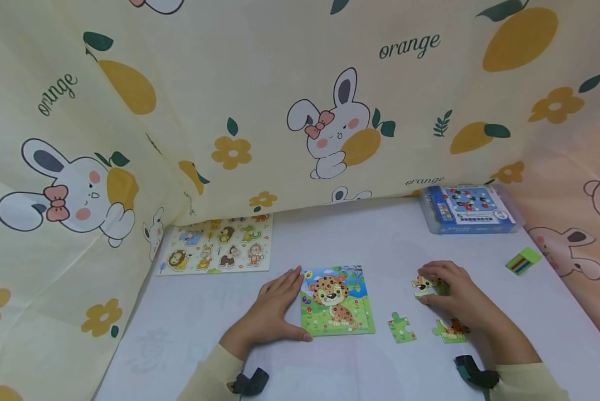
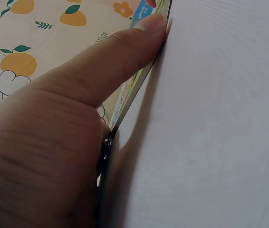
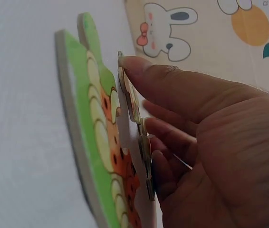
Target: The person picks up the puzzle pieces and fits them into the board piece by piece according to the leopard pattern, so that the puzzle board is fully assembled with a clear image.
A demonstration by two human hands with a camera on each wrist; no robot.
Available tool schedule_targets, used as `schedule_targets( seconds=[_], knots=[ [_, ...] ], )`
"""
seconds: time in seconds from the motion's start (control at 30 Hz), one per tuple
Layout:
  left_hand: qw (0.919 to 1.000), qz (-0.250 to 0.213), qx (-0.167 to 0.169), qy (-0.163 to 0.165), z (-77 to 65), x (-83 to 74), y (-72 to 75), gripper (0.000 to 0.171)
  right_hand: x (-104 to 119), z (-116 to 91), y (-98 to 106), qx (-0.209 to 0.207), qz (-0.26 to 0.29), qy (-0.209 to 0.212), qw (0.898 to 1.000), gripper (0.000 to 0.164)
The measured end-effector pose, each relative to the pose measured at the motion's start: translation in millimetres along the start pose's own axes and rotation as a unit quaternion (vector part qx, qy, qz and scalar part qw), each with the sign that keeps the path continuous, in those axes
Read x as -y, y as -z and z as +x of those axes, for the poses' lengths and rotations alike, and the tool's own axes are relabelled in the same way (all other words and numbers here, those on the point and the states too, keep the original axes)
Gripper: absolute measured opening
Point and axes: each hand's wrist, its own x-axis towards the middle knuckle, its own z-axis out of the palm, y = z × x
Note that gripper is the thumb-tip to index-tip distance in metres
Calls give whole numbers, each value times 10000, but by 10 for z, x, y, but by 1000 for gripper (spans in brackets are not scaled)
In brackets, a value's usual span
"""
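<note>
A square leopard picture (image 1: pixel 337 301), with several thin layers showing at its edge, lies flat on the white table. My left hand (image 1: pixel 267 317) rests against its left side, fingers straight along that edge. The left thumb (image 2: pixel 120 57) reaches along the near edge in the left wrist view. Off to the right, my right hand (image 1: pixel 455 292) holds flat puzzle pieces (image 1: pixel 422 286) between thumb and fingertips, low over the table; the palm partly hides them. Below that hand lies an orange-and-green puzzle piece (image 1: pixel 452 332), and a green puzzle piece (image 1: pixel 401 327) lies nearer the picture.
At the back left lies a sheet of animal pictures (image 1: pixel 229 250), its far edge under the curtain (image 1: pixel 279 55). A blue-labelled plastic case (image 1: pixel 470 209) stands at the back right. A green block with coloured stripes (image 1: pixel 522 261) sits near the right edge.
</note>
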Motion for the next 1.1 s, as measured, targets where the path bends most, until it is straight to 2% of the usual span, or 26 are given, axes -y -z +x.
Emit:
schedule_targets(
  seconds=[0.23, 0.43, 0.6, 0.77, 0.87, 1.1],
  knots=[
    [9999, 32, -34, -112, -3, -6, 16, 138, 6, -3, 4, -31, -128, 155, 9998, 56],
    [10000, 16, -22, -84, -8, -19, 25, 137, 43, 5, -15, -165, -392, 267, 9987, 56],
    [10000, -20, -10, -58, -6, -22, 21, 137, 121, 13, -42, -277, -562, 111, 9980, 58],
    [10000, -55, 2, -50, -5, -21, 15, 137, 221, 13, -76, -232, -144, -30, 9996, 46],
    [10000, -64, 3, -53, -4, -18, 14, 137, 268, 5, -110, -396, 109, 70, 9991, 37],
    [10000, -10, 36, -20, 3, -21, 24, 138, 410, 24, -240, -771, 623, 348, 9945, 37]
  ],
)
